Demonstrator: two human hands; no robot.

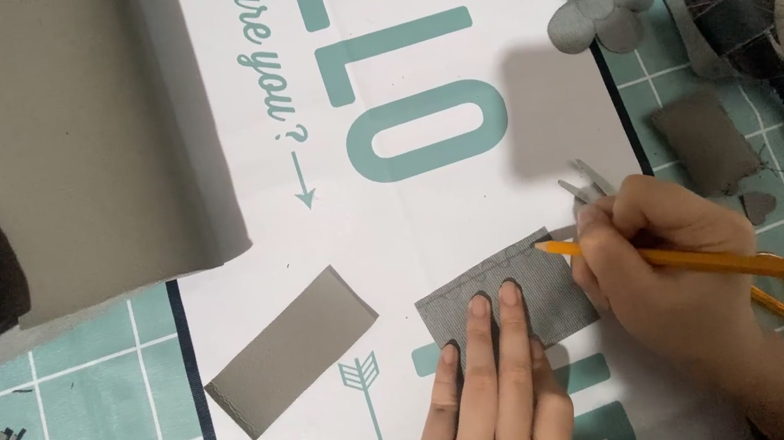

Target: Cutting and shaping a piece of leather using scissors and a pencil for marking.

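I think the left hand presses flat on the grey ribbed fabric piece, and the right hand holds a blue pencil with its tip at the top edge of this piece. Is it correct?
Not quite: the pencil is orange-yellow, not blue. The head view shows the left hand pressing flat on the grey ribbed fabric piece, and the right hand holding the pencil with its tip at the piece's top edge.

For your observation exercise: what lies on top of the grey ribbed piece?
The left hand's fingertips press on the grey ribbed piece; the pencil tip touches its edge. The part beneath the fingers is hidden.
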